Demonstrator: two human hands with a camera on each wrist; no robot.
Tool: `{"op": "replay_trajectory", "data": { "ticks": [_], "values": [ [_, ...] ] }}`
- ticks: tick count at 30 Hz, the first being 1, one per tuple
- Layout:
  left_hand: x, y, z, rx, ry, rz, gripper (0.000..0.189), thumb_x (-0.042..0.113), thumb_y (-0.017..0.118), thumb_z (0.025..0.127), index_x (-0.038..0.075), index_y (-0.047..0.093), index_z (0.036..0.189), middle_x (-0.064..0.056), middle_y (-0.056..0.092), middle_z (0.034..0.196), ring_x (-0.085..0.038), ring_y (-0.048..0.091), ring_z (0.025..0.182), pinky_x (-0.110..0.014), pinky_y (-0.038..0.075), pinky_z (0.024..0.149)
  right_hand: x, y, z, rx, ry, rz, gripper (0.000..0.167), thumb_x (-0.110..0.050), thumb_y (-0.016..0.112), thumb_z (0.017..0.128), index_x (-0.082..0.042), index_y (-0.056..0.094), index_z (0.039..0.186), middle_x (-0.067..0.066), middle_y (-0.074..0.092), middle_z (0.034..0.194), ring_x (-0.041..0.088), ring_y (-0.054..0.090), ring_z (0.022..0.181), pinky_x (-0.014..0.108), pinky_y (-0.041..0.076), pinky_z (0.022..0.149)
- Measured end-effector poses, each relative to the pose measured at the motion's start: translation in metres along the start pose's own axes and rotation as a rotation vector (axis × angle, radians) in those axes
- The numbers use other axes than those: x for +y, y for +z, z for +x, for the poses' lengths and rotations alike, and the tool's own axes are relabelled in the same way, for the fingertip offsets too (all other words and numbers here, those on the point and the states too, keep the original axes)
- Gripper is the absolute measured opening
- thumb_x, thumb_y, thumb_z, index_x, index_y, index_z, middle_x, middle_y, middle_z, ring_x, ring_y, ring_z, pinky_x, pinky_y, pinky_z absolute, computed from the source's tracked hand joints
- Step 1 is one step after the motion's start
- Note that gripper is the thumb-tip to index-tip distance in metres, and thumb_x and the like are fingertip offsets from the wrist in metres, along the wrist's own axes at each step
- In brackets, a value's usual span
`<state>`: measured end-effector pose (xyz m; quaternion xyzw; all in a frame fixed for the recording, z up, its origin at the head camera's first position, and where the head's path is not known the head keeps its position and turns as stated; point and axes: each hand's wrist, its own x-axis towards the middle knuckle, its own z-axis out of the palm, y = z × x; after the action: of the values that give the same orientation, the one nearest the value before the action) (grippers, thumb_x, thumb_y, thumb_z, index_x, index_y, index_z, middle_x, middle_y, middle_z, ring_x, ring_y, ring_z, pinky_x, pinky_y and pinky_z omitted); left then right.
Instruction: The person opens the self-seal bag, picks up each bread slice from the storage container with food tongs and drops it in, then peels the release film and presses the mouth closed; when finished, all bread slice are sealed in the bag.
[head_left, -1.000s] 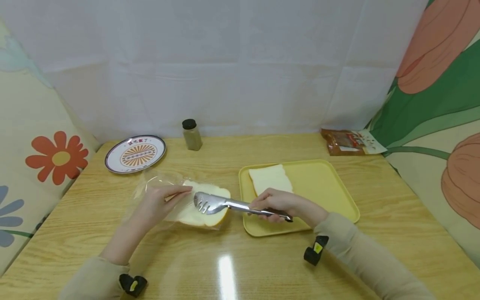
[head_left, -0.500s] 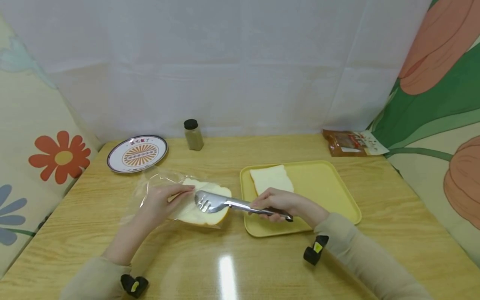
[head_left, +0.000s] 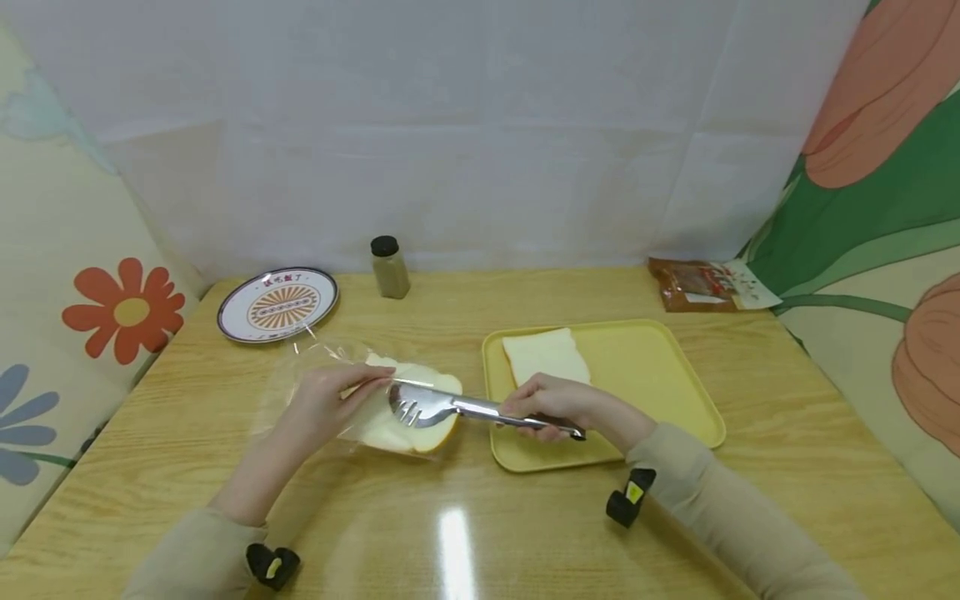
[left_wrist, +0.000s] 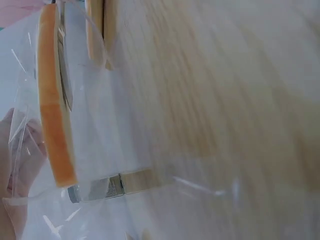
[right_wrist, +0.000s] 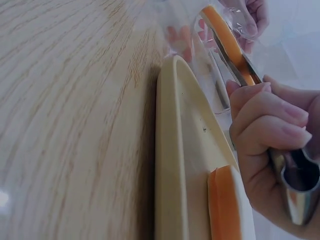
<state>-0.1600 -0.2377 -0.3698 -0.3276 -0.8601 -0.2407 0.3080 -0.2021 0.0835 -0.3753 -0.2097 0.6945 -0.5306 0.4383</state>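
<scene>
My right hand point(head_left: 551, 407) grips the handles of metal tongs point(head_left: 480, 408) with curled fingers. The slotted tongs hold a white bread slice point(head_left: 431, 437) with a browned crust. In the right wrist view, the jaws lie on either side of that slice point(right_wrist: 227, 42). Around the slice, mostly to its left, spreads a clear plastic bag point(head_left: 303, 362). My left hand point(head_left: 322, 404) pinches the bag's film between thumb and fingers, close to the tongs' tip. More bread point(head_left: 546, 354) lies on the yellow tray point(head_left: 652, 375), partly hidden behind my right hand.
At the back left stand a patterned plate point(head_left: 281, 304) and a small black-capped bottle point(head_left: 390, 271). A brown food packet point(head_left: 697, 285) lies at the back right. The wooden table point(head_left: 375, 517) ends at a white cloth backdrop point(head_left: 480, 150).
My left hand has shifted slightly right towards the tongs' tip, and the bag's film has moved with it. My right hand, the tongs and the bread on the tray hold nearly still.
</scene>
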Motion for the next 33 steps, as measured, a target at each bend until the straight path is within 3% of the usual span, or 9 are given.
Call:
{"op": "replay_trajectory", "data": {
  "ticks": [9, 19, 24, 29, 33],
  "values": [
    [-0.005, -0.002, -0.003, -0.112, -0.015, 0.036, 0.019, -0.003, 0.077, 0.069, 0.006, 0.074, 0.086, -0.006, 0.073, 0.081, -0.019, 0.069, 0.072, -0.033, 0.057, 0.067, 0.002, 0.0, -0.004, 0.021, 0.02, -0.019, 0.033, -0.018, 0.053, 0.095, 0.011, 0.061, 0.108, -0.001, 0.052, 0.057, 0.004, 0.038, 0.038, 0.016, 0.031, 0.034],
    [0.0, 0.001, 0.0, -0.168, 0.05, 0.047, 0.021, -0.006, 0.076, 0.069, 0.005, 0.074, 0.087, -0.005, 0.074, 0.083, -0.019, 0.07, 0.073, -0.032, 0.057, 0.066, -0.001, 0.002, 0.002, 0.041, 0.028, -0.069, 0.032, -0.018, 0.054, 0.094, 0.011, 0.062, 0.106, -0.001, 0.052, 0.055, 0.005, 0.038, 0.037, 0.017, 0.031, 0.034],
    [0.0, 0.006, 0.004, -0.115, 0.038, 0.059, 0.017, -0.001, 0.079, 0.068, 0.006, 0.073, 0.082, -0.004, 0.073, 0.077, -0.016, 0.07, 0.068, -0.03, 0.056, 0.061, -0.003, 0.002, 0.002, 0.053, 0.035, -0.072, 0.031, -0.017, 0.055, 0.094, 0.011, 0.062, 0.105, -0.001, 0.052, 0.055, 0.005, 0.039, 0.037, 0.018, 0.031, 0.034],
    [-0.001, 0.008, 0.003, -0.022, 0.084, 0.031, 0.022, -0.001, 0.081, 0.062, 0.005, 0.074, 0.083, -0.007, 0.074, 0.078, -0.019, 0.07, 0.068, -0.029, 0.056, 0.062, -0.002, 0.003, 0.003, 0.053, 0.043, -0.061, 0.031, -0.017, 0.054, 0.094, 0.01, 0.062, 0.105, -0.001, 0.052, 0.055, 0.005, 0.038, 0.037, 0.018, 0.031, 0.034],
    [-0.001, 0.007, 0.003, -0.004, 0.101, -0.006, 0.025, -0.003, 0.08, 0.061, 0.006, 0.073, 0.084, -0.008, 0.074, 0.083, -0.02, 0.071, 0.071, -0.028, 0.056, 0.064, -0.001, 0.003, 0.004, 0.049, 0.032, -0.063, 0.031, -0.018, 0.054, 0.095, 0.011, 0.062, 0.104, 0.0, 0.052, 0.055, 0.005, 0.038, 0.037, 0.018, 0.03, 0.034]
  ]
}}
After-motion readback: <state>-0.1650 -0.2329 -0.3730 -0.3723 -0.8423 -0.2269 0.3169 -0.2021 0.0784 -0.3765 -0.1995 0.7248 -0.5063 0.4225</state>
